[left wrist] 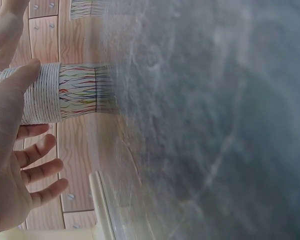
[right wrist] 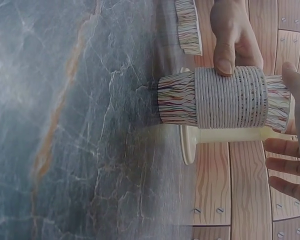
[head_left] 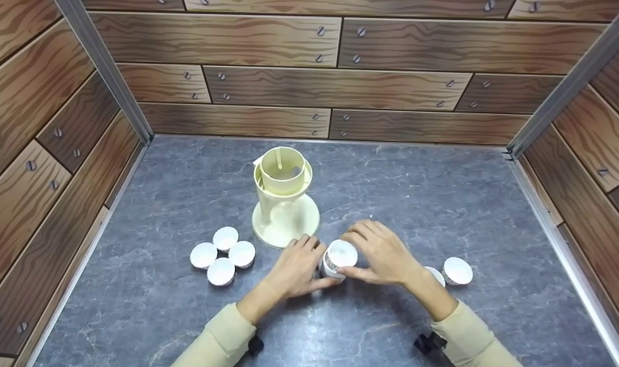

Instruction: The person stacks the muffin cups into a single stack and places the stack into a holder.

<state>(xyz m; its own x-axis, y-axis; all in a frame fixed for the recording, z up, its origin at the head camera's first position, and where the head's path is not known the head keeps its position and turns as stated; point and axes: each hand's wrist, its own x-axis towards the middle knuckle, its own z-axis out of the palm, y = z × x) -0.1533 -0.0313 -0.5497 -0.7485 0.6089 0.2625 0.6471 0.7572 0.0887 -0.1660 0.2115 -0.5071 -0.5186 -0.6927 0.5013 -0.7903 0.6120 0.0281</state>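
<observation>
Standing upright between the hands, the stack (right wrist: pixel 230 100) of cups rests with its base on the table (head_left: pixel 151 306), its nested rims forming white ribs above the lowest cup's patterned wall. The left hand (head_left: pixel 297 267) grasps it low on the ribs, thumb on the near side and forefinger behind, so the stack lies at the tip end of the grip; the other fingers reach loosely past it. The right hand (head_left: pixel 383 255) pinches the top cup (head_left: pixel 342 251), thumb near and forefinger far, its remaining fingers loosely bent clear of the wall. That cup stands proud of the ribs, a band of its pattern showing, yet its lower part sits inside the stack.

Just beyond the left hand is the cream stand (head_left: pixel 299 224), with a round base and an open tube on top. To the left, four cups (head_left: pixel 221 271) sit close together in a diamond; to the right are two cups (head_left: pixel 457 270), one partly hidden by the right wrist. Wood-patterned walls (head_left: pixel 268 41) enclose the table.
</observation>
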